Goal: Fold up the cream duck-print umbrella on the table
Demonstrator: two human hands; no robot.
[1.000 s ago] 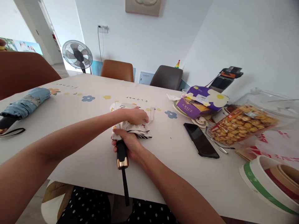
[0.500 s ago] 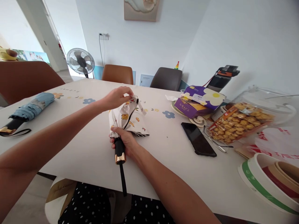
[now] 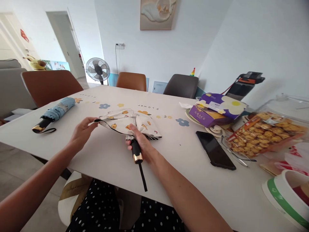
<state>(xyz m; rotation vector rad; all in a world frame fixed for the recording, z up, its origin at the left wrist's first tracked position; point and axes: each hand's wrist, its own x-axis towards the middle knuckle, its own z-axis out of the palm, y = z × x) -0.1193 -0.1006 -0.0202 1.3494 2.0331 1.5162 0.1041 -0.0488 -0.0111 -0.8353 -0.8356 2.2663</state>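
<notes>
A white folding umbrella (image 3: pixel 123 120) with small cartoon prints lies on the table, its black handle with a gold band pointing towards me and a black strap hanging from it. My right hand (image 3: pixel 141 140) is wrapped round the umbrella where the fabric meets the handle, thumb on top. Off to the left, my left hand (image 3: pixel 84 130) pinches the dark-edged corner of one fabric panel and holds it stretched out. A folded blue umbrella (image 3: pixel 59 109) with a black and gold handle rests further left, apart from both hands.
Right of the umbrella lies a black phone (image 3: pixel 214 149), with glasses (image 3: pixel 236 153) beside it. Behind stand a purple box (image 3: pixel 205 112), a dark bottle (image 3: pixel 243 87) and a clear jar of cookies (image 3: pixel 265 132). A white and green paper roll (image 3: pixel 285 193) sits near right.
My left hand has moved from the umbrella's far tip to the left and nearer, drawing a panel outwards. My right hand keeps its grip. The view has shifted left.
</notes>
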